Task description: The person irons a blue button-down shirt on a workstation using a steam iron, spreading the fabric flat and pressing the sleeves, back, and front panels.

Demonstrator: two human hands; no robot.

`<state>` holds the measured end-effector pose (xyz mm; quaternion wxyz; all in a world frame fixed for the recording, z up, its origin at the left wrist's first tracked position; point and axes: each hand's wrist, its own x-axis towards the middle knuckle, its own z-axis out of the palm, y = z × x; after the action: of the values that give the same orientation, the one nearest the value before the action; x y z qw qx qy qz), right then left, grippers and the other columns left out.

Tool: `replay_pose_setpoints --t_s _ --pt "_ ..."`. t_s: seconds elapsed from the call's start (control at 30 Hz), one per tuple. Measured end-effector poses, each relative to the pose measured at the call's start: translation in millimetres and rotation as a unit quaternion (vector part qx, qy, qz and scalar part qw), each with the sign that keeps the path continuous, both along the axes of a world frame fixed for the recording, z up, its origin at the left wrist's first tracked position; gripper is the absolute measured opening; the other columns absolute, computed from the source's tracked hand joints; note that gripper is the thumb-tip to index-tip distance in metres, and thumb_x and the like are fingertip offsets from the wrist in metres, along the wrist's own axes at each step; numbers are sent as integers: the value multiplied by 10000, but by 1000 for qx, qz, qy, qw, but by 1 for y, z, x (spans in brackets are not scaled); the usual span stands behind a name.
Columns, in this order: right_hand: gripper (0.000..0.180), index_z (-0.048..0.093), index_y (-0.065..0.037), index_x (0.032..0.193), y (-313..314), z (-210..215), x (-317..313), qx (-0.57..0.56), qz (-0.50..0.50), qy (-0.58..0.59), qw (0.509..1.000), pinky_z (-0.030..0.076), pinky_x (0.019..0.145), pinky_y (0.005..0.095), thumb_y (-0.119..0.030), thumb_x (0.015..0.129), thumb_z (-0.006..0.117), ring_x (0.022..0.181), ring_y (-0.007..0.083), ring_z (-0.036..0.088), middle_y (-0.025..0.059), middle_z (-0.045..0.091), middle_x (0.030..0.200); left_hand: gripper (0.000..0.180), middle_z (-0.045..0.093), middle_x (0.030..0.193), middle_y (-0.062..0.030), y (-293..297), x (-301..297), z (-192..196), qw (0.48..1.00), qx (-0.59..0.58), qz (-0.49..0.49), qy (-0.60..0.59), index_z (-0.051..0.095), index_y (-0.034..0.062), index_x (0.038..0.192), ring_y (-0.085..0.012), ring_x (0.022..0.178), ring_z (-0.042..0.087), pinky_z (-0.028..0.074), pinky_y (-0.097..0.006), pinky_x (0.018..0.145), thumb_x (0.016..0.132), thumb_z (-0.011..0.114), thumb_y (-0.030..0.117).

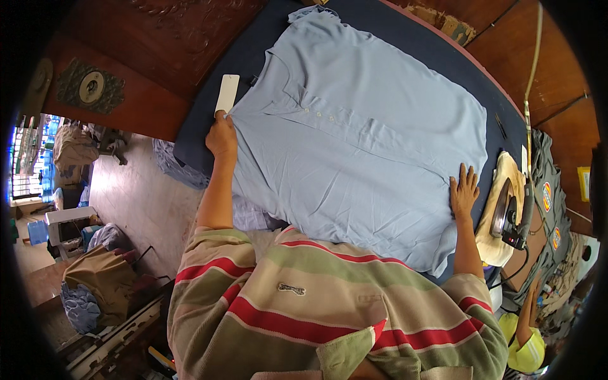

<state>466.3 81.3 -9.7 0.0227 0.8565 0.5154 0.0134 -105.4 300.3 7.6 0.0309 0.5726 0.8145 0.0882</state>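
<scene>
A light blue short-sleeved shirt (pixel 361 145) with a buttoned placket lies spread on a dark blue padded board, its collar end toward the left and its hem toward the right. At the shirt's left edge, near the neckline, my left hand (pixel 221 136) is closed on the fabric. A long white tag (pixel 227 93) sticks up from those fingers; whether it is pinched or attached to the shirt, I cannot tell. My right hand (pixel 464 193) rests flat near the hem with fingers spread. Small creases run across the near half of the shirt.
Right of my right hand, an iron (pixel 508 215) with a black handle and cord rests on a tan cloth pad (pixel 497 244). Beyond are piled dark garments (pixel 548 190) and another person's arm (pixel 527 313). Carved wooden panels (pixel 145 50) border the dark board (pixel 206 120).
</scene>
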Motion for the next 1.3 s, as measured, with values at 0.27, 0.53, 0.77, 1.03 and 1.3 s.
replay_pose_setpoints --t_s 0.27,0.53,0.77,1.03,1.3 --pt "524 429 -139 1321 -15 -1 28 179 -11 64 982 285 994 482 -436 891 455 1244 361 350 175 371 1364 360 561 1157 -56 1 67 1 942 194 -272 7 538 137 1159 -221 1093 506 373 -440 870 864 531 344" --pt "270 539 -38 948 -16 -7 19 226 -133 25 965 434 766 405 -299 877 549 896 349 558 175 598 937 317 616 999 -87 53 138 -9 987 66 -141 40 608 86 957 -279 963 583 445 -437 799 842 527 371" --pt "256 516 -111 972 -20 0 34 221 -155 57 961 456 632 464 -350 882 538 761 377 610 156 644 826 172 657 860 -110 51 108 -23 979 125 -156 47 532 117 958 -305 817 631 461 -436 679 872 511 265" --pt "460 463 -111 1244 -23 16 17 241 17 48 969 354 947 419 -308 844 578 1169 323 436 135 439 1312 369 451 1323 -37 31 113 -19 969 116 -212 46 460 196 1266 -250 1192 439 354 -470 915 914 458 307" --pt "598 342 -229 1384 -44 13 22 19 129 32 991 150 1062 526 -485 856 459 1342 311 227 111 262 1456 481 194 1496 47 38 85 -35 944 -13 -324 62 245 279 1425 -229 1380 150 145 -539 1049 963 245 411"
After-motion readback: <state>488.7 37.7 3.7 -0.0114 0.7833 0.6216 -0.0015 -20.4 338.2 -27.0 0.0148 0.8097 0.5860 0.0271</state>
